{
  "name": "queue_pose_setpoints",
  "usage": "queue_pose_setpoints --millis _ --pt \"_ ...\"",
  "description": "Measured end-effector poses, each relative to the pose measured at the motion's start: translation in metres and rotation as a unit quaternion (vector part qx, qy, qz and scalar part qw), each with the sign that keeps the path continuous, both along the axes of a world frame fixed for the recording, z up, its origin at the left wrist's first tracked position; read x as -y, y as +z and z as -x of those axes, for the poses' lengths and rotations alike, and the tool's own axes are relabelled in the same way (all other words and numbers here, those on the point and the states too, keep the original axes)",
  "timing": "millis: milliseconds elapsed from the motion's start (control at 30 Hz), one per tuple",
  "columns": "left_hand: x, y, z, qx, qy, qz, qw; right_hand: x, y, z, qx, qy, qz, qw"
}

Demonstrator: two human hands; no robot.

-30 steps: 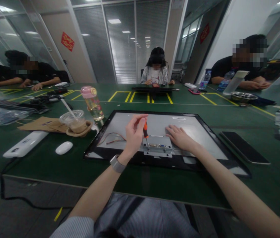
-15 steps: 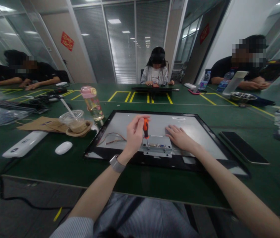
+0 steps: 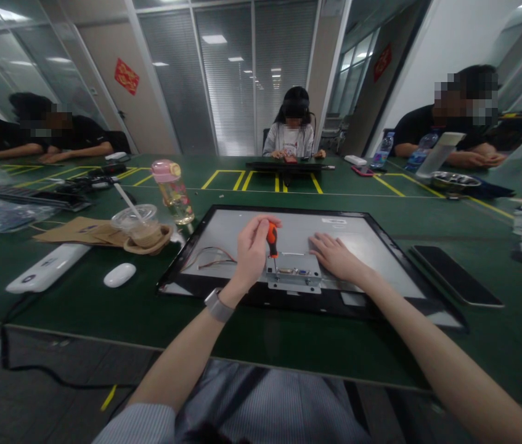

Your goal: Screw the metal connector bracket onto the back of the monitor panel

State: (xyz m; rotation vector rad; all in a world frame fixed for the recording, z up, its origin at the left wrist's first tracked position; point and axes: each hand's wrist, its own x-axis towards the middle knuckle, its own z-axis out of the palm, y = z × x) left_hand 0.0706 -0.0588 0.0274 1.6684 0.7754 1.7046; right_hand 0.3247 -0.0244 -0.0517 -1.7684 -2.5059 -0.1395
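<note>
My left hand [image 3: 253,250] is closed round the handle of an orange and black screwdriver [image 3: 272,239]. The screwdriver stands nearly upright, its shaft pointing down at the left part of a metal bracket box [image 3: 295,279] with connector ports on its front. Whether the tip sits in a screw is too small to tell. My right hand [image 3: 334,254] lies flat with fingers spread on the silver back of a display panel [image 3: 288,225], just right of the box. Thin coloured wires [image 3: 212,258] lie on the panel, left of my left hand.
On the left are a white mouse [image 3: 119,275], a white power strip-like device [image 3: 45,269], a plastic cup [image 3: 143,225] in a carton holder and a pink-lidded bottle [image 3: 172,191]. A dark phone [image 3: 457,275] lies right of the panel. Several people sit around the green table [image 3: 261,345].
Almost nothing differs. The view has shifted very slightly, while both hands and the screwdriver keep their places.
</note>
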Motion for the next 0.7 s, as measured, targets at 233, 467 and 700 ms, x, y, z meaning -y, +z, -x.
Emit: queue_pose_setpoints --millis 233,467,700 --pt "-0.0017 0.0006 -0.0004 -0.007 0.028 -0.044 0.999 0.0011 0.0011 0.0017 0.001 0.002 -0.003 1.000" --pt "0.0012 0.0012 0.0012 -0.012 -0.030 -0.002 0.999 0.0002 0.0002 0.0005 0.002 0.008 -0.004 1.000" --pt "-0.0025 -0.0025 0.0015 0.007 -0.080 0.000 0.997 0.0031 0.0046 0.0032 0.014 0.002 0.004 1.000"
